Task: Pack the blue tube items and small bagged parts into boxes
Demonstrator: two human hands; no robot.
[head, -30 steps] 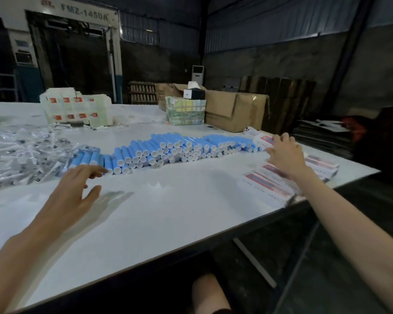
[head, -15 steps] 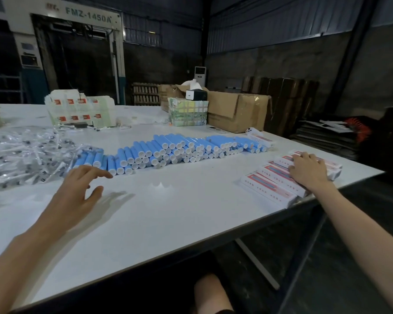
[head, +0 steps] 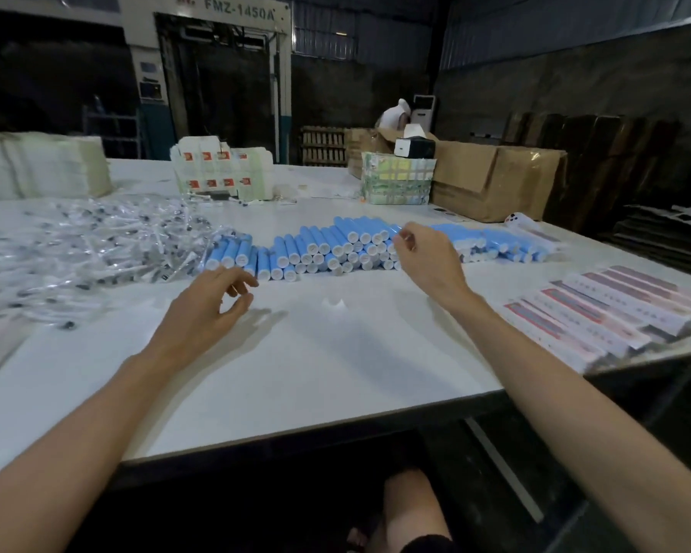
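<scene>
My left hand (head: 212, 309) hovers loose, empty, just before the left end of the tubes (head: 328, 239); they lie caps toward me, long axes running away; my right hand (head: 423, 261), nearer them, curls at mid-row, grip unclear; bags (head: 76, 241) left of tubes, boxes (head: 615, 309) right

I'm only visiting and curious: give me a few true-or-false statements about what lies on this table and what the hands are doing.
1. The blue tubes lie in a long row across the white table. True.
2. The left hand grips a tube. False: it holds nothing, its fingers loosely curled just in front of the row.
3. The clear bagged parts are piled to the left of the tubes. True.
4. The flat red-printed boxes sit at the table's left edge. False: they lie along its right edge.
5. A brown cardboard carton stands at the far side. True.
</scene>
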